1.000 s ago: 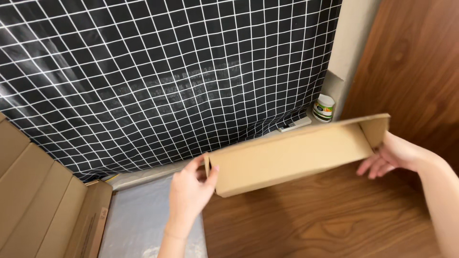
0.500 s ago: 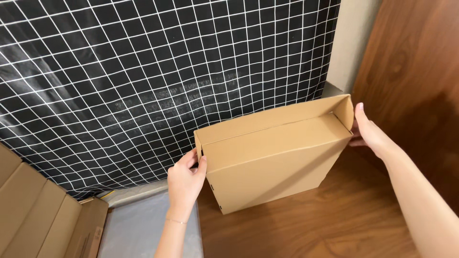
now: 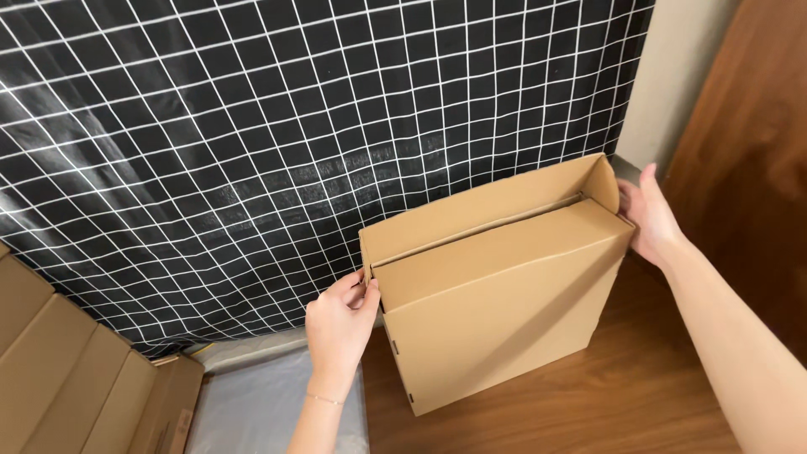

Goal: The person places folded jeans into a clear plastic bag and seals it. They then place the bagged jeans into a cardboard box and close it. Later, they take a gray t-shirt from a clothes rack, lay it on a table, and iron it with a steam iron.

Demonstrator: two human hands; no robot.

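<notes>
I have the flat cardboard box (image 3: 496,286) stood on edge on the wooden floor (image 3: 639,395) against the checked black cloth (image 3: 252,143), left hand (image 3: 340,324) pinching its left corner, right hand (image 3: 651,220) cupping the right end flap; folding the open top flap down needs both grips steady.

Both hands, left hand (image 3: 339,324) and right hand (image 3: 649,217), apparently steady an upright cardboard box (image 3: 496,294).

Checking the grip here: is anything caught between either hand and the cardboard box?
Nothing visible. The left hand touches the cardboard box directly at its left end, and the right hand presses on its right end. The checked black cloth hangs behind the box, not between it and the hands.
</notes>
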